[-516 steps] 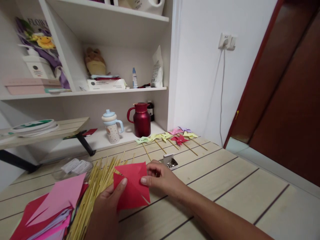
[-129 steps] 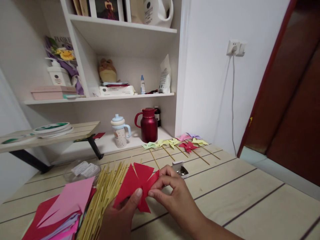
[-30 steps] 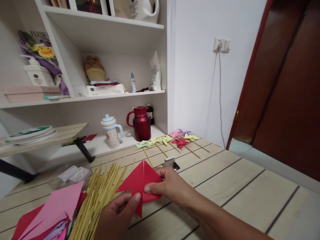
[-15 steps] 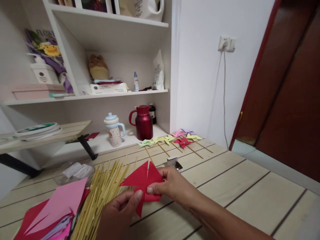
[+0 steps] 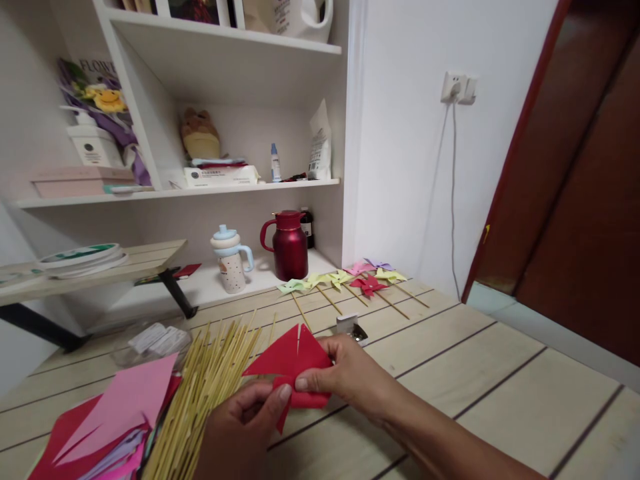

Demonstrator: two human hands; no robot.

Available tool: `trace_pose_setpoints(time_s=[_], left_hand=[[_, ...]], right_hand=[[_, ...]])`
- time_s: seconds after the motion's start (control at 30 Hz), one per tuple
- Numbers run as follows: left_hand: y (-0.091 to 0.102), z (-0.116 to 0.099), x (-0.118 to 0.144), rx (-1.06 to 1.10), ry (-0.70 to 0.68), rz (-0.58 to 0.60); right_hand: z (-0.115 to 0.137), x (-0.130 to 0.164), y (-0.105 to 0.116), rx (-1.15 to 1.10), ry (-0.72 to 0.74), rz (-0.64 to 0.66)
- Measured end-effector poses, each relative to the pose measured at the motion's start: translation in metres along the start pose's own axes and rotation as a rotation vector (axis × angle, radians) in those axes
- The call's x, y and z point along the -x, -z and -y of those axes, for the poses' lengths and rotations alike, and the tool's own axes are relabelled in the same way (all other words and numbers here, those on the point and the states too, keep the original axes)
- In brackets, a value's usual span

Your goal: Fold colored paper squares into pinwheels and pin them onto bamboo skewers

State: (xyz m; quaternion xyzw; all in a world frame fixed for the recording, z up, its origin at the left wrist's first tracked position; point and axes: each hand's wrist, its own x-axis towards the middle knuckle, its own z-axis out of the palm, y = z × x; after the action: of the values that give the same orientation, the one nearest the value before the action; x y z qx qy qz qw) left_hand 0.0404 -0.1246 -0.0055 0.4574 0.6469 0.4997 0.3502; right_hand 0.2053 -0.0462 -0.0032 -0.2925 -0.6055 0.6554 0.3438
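A red paper pinwheel shape (image 5: 287,360), cut and partly folded, is held between both hands just above the wooden table (image 5: 475,373). My left hand (image 5: 240,427) pinches its lower middle from below with thumb and fingers. My right hand (image 5: 345,377) grips its right side, thumb pressed on the centre. A heap of thin bamboo sticks (image 5: 205,387) lies just left of the paper. Behind my right hand stands a small open box of pins (image 5: 351,328).
A stack of pink and red paper sheets (image 5: 100,427) lies at the lower left. Several finished pinwheels on sticks (image 5: 350,283) lie at the table's far edge. On the white shelf behind stand a red jug (image 5: 289,244) and a spotted cup (image 5: 231,260). A dark red door (image 5: 575,200) is at the right.
The red paper has gone from a flat cut square to a folded pinwheel form. Over the last second both hands stay on it and shift only slightly.
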Motion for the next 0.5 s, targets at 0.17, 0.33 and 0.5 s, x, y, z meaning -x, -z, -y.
trace_pose_setpoints(time_s=[0.17,0.33,0.5], left_hand=[[0.002,-0.004,0.002,0.033,0.013,0.005],[-0.002,-0.004,0.001,0.207,0.039,-0.096],[-0.01,0.013,-0.006,0.385,-0.021,-0.219]], right_hand=[[0.001,0.002,-0.002,-0.012,0.026,-0.007],[-0.001,0.001,-0.008,-0.153,0.043,-0.083],[-0.004,-0.004,-0.017,-0.423,0.127,-0.231]])
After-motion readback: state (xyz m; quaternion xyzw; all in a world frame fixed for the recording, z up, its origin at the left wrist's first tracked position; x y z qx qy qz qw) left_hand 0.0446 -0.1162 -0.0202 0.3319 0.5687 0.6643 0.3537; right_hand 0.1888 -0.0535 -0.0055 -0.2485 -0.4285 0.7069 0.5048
